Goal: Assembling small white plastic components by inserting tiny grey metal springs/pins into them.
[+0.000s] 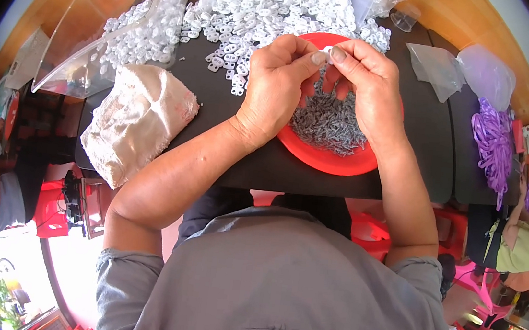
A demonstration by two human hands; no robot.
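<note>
Above the far part of a red round tray, my left hand and my right hand meet, fingertips pinched together. Between the thumbs and forefingers shows a small white plastic piece, mostly hidden by the fingers. Both hands are closed on it. Many small grey screw-like pieces fill the tray below; their exact kind is too small to tell. Just beyond my left hand spreads a heap of small white plastic pieces with two holes, some lying loose near my left wrist.
A clear plastic bin lies tilted at far left, beside more white pieces. A cream cloth rests by my left forearm. Clear plastic bags and purple ribbon lie at right. Other people sit at both sides.
</note>
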